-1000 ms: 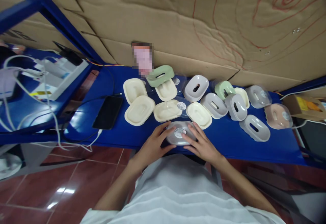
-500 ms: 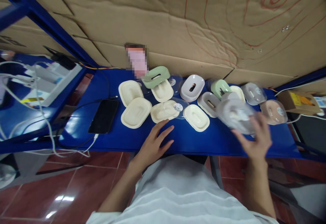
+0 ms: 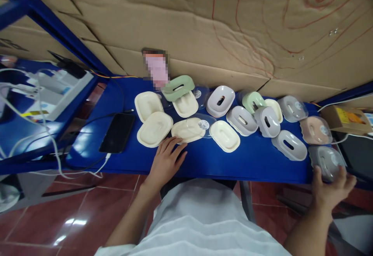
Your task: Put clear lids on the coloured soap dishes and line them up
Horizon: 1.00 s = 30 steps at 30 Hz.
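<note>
My right hand is at the table's right edge, thumb and fingers apart against the near side of a grey soap box with a clear lid. That box rests on the blue table. My left hand lies with fingers loosely stretched out at the near edge of a cream oval tray. Another cream tray is just left of its fingertips. Right of it lies a third cream tray. Grey slotted soap-dish pieces sit between my hands, toward the right.
Behind the soap box are a pink lidded box and another grey lidded one. Green slotted pieces stand at the back. A black phone with a white cable lies left. A cardboard box is at far right.
My right hand has carried the grey lidded soap box rightward and down onto the table's right end, uncovering the grey slotted pieces. My left hand has shifted slightly left.
</note>
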### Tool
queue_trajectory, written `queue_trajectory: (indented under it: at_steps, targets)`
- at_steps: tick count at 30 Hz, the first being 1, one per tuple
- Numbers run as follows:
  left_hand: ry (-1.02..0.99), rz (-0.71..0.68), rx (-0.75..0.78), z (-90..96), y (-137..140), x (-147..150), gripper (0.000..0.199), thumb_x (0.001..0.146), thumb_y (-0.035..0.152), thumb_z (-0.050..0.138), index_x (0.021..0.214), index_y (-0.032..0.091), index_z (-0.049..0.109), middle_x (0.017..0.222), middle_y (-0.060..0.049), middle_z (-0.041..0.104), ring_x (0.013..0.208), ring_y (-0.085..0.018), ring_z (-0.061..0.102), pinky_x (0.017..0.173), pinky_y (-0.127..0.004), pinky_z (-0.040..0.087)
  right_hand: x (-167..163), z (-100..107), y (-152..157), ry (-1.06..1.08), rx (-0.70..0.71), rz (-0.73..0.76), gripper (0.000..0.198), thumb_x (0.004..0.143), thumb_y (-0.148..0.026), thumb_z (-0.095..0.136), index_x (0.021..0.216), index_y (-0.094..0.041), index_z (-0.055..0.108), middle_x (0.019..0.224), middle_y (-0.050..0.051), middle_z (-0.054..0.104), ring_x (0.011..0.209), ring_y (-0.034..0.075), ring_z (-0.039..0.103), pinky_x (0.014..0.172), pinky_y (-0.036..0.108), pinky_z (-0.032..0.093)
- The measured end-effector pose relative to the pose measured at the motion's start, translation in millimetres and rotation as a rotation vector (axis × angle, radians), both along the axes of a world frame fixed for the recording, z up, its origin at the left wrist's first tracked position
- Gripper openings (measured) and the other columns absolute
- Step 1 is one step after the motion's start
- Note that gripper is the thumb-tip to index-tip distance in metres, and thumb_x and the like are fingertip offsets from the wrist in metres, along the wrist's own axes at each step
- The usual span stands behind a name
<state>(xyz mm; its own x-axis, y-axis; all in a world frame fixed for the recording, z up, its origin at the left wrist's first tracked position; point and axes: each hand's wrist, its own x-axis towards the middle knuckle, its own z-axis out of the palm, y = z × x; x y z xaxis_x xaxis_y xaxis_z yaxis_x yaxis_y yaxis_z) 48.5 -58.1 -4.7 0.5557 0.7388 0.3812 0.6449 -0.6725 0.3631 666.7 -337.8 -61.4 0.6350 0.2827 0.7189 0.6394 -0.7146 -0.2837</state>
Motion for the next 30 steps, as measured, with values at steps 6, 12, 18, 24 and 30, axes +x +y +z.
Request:
queue_trajectory:
  at_steps: [6, 12, 18, 24, 30]
  targets:
    - [-0.043, -0.062, -0.043, -0.1, -10.3, -6.7, 0.027, 0.105, 0.019, 0.064, 0.131, 0.022, 0.069, 0.132, -0.011, 0.073, 0.133, -0.029, 0.063, 0.113, -0.050, 0.057, -100.8, 33.2, 57.1, -0.200, 0.052, 0.220, 0.072, 0.100, -0.057, 0.058, 0.159, -0.016, 0.056, 0.159, 0.033, 0.052, 0.150, 0.050, 0.050, 0.116, 0.075, 0.039]
    - [-0.041, -0.175, -0.048, 3.8, -16.7, 4.0, 0.022, 0.106, 0.018, 0.062, 0.127, 0.022, 0.069, 0.121, -0.009, 0.076, 0.117, -0.025, 0.070, 0.104, -0.045, 0.058, -272.3, 61.8, 156.1, 0.126, -0.414, 1.106, 0.053, 0.105, -0.038, 0.065, 0.156, -0.030, 0.055, 0.148, 0.015, 0.067, 0.136, 0.035, 0.065, 0.114, 0.055, 0.049]
    - [-0.004, -0.188, -0.013, 6.5, -16.8, 1.7, 0.018, 0.106, 0.019, 0.063, 0.122, 0.021, 0.070, 0.115, -0.009, 0.076, 0.109, -0.025, 0.072, 0.099, -0.043, 0.056, -323.6, 60.9, 199.9, 0.246, -0.475, 1.184, 0.072, 0.108, -0.043, 0.061, 0.171, -0.029, 0.030, 0.167, 0.017, 0.049, 0.155, 0.036, 0.047, 0.123, 0.059, 0.043]
    - [0.002, -0.009, 0.073, 2.2, -10.7, -6.7, 0.013, 0.106, 0.020, 0.064, 0.116, 0.021, 0.071, 0.111, -0.009, 0.075, 0.106, -0.026, 0.072, 0.094, -0.042, 0.057, -311.4, 61.1, 193.7, 0.305, -0.459, 1.226, 0.055, 0.110, -0.024, 0.051, 0.165, -0.028, 0.042, 0.155, 0.012, 0.063, 0.147, 0.031, 0.057, 0.120, 0.056, 0.047]
    - [-0.007, 0.041, 0.075, 0.4, -0.8, 8.0, 0.015, 0.106, 0.020, 0.063, 0.119, 0.021, 0.070, 0.112, -0.010, 0.075, 0.106, -0.027, 0.072, 0.094, -0.043, 0.059, -315.8, 73.3, 170.1, 0.391, -0.530, 1.321, 0.047, 0.106, -0.014, 0.049, 0.151, -0.026, 0.054, 0.152, 0.011, 0.065, 0.146, 0.028, 0.057, 0.122, 0.055, 0.046]
